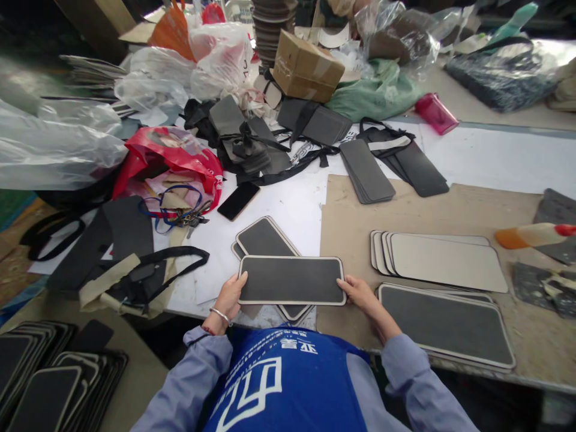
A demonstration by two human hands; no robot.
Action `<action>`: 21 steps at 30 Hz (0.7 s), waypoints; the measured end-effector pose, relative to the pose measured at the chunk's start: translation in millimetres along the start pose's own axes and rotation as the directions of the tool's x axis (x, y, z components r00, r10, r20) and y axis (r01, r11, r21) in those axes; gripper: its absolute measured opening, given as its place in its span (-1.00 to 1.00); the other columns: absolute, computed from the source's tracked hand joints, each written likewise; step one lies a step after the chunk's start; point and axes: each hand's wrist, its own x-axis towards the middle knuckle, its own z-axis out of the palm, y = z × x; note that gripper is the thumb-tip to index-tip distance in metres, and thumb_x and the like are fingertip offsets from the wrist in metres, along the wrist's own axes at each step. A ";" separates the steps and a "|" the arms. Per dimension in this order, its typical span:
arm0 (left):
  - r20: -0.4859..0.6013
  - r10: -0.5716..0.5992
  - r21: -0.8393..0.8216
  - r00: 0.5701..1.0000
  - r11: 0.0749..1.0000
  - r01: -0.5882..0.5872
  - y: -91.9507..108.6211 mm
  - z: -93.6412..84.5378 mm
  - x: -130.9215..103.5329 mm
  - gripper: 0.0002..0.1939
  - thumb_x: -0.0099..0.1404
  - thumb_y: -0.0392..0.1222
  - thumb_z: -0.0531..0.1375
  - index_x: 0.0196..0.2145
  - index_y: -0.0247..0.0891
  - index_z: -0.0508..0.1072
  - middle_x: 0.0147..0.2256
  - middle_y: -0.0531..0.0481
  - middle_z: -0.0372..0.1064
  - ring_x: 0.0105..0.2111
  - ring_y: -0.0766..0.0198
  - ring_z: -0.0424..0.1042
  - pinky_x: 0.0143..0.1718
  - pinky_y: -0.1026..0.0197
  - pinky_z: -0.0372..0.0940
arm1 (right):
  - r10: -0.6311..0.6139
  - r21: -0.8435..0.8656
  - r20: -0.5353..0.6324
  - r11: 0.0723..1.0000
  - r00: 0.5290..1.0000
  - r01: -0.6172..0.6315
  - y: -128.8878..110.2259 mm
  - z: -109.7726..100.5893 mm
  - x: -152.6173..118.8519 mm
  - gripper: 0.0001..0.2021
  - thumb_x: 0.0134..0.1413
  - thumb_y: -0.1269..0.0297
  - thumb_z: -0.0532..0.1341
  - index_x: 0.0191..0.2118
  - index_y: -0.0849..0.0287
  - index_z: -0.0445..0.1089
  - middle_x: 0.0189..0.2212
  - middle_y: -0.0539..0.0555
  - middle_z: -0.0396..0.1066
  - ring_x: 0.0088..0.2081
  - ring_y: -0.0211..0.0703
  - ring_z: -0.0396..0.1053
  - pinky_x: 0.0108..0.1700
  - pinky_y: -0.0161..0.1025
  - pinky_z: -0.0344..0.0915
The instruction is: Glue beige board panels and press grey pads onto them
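Note:
A dark grey rectangular panel with a pale border (pixel 292 280) lies level between my two hands, near the table's front edge. My left hand (pixel 230 295) grips its left end, thumb on top. At the right end, my right hand (pixel 357 292) pinches the border with thumb and fingers. Beneath the held panel, similar bordered panels (pixel 266 236) lie crossed at an angle. To the right is a stack of dark bordered panels (pixel 445 324), and just behind it a fanned stack of beige panels (pixel 450 261).
A black phone (pixel 238 200), a red bag (pixel 168 162) and black straps (pixel 180 255) lie left. Dark panels (pixel 366 171), a cardboard box (pixel 307 66) and a pink cup (pixel 436 113) stand further back. A glue bottle (pixel 531 234) lies right; more panels (pixel 47 399) sit lower left.

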 end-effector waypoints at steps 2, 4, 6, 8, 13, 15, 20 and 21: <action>-0.002 0.010 -0.008 1.000 1.000 -0.010 -2.6 -1.3 1.3 -0.83 0.24 -0.36 0.09 -0.23 -0.38 0.44 -0.45 -0.08 0.51 -0.33 0.21 0.49 -0.22 0.19 0.39 | -0.020 -0.037 0.002 0.999 1.000 0.020 2.0 0.0 0.6 -0.62 -0.21 -0.11 0.10 -0.63 0.12 0.09 -0.75 -0.14 0.09 -0.66 -0.33 0.10 -0.60 -0.34 0.05; 0.003 0.016 -0.017 1.000 1.000 -0.016 -3.4 -2.4 1.1 -0.85 0.22 -0.36 0.12 -0.25 -0.38 0.44 -0.44 -0.09 0.51 -0.33 0.20 0.49 -0.22 0.18 0.39 | -0.035 -0.077 -0.003 0.996 0.999 0.035 2.3 -0.3 0.2 -0.62 -0.21 -0.11 0.10 -0.63 0.12 0.09 -0.75 -0.13 0.10 -0.66 -0.32 0.10 -0.60 -0.33 0.04; 0.019 0.020 -0.023 1.000 1.000 -0.020 -0.7 -3.3 0.0 -0.85 0.21 -0.35 0.13 -0.26 -0.39 0.44 -0.42 -0.10 0.51 -0.33 0.20 0.49 -0.22 0.18 0.39 | -0.041 -0.090 -0.010 0.995 0.999 0.039 0.0 -0.3 -1.9 -0.61 -0.21 -0.12 0.11 -0.63 0.12 0.10 -0.75 -0.12 0.11 -0.66 -0.32 0.10 -0.60 -0.33 0.04; 0.034 0.035 -0.019 0.999 0.999 -0.034 5.6 -4.5 -0.8 -0.85 0.21 -0.35 0.12 -0.25 -0.40 0.44 -0.42 -0.11 0.51 -0.32 0.20 0.49 -0.22 0.18 0.39 | -0.034 -0.046 0.001 0.998 0.999 0.034 -5.0 0.9 -6.0 -0.60 -0.21 -0.14 0.11 -0.62 0.12 0.11 -0.74 -0.11 0.12 -0.65 -0.31 0.10 -0.59 -0.32 0.06; 0.104 0.091 -0.002 0.990 0.996 -0.091 28.9 -9.0 5.6 -0.81 0.20 -0.30 0.14 -0.21 -0.39 0.43 -0.40 -0.09 0.51 -0.30 0.21 0.49 -0.21 0.18 0.38 | 0.005 0.147 0.065 0.989 0.998 -0.014 -22.3 10.6 -19.9 -0.58 -0.22 -0.17 0.13 -0.56 0.14 0.18 -0.69 -0.09 0.19 -0.62 -0.31 0.17 -0.56 -0.31 0.16; 0.139 0.088 0.006 0.986 0.996 -0.090 36.1 -10.1 11.6 -0.80 0.20 -0.27 0.15 -0.21 -0.38 0.43 -0.38 -0.09 0.51 -0.30 0.20 0.48 -0.20 0.18 0.38 | 0.043 0.182 0.054 0.982 0.998 -0.052 -27.6 16.6 -24.3 -0.59 -0.23 -0.15 0.14 -0.53 0.15 0.20 -0.68 -0.09 0.21 -0.62 -0.32 0.17 -0.57 -0.33 0.18; 0.186 0.039 0.012 0.982 0.999 -0.042 43.4 -11.1 25.5 -0.78 0.25 -0.18 0.10 -0.24 -0.36 0.46 -0.36 -0.11 0.51 -0.27 0.19 0.48 -0.21 0.21 0.37 | 0.135 0.190 0.029 0.972 0.990 -0.138 -31.6 32.0 -32.4 -0.63 -0.20 -0.10 0.15 -0.48 0.16 0.24 -0.66 -0.09 0.23 -0.63 -0.34 0.17 -0.61 -0.37 0.16; 0.207 0.028 0.001 0.978 1.000 -0.029 44.0 -11.7 27.3 -0.75 0.27 -0.15 0.08 -0.25 -0.37 0.46 -0.36 -0.13 0.51 -0.26 0.19 0.48 -0.20 0.21 0.37 | 0.140 0.181 0.031 0.973 0.990 -0.143 -30.7 34.5 -33.5 -0.63 -0.20 -0.08 0.16 -0.47 0.17 0.25 -0.65 -0.08 0.24 -0.63 -0.35 0.17 -0.62 -0.38 0.15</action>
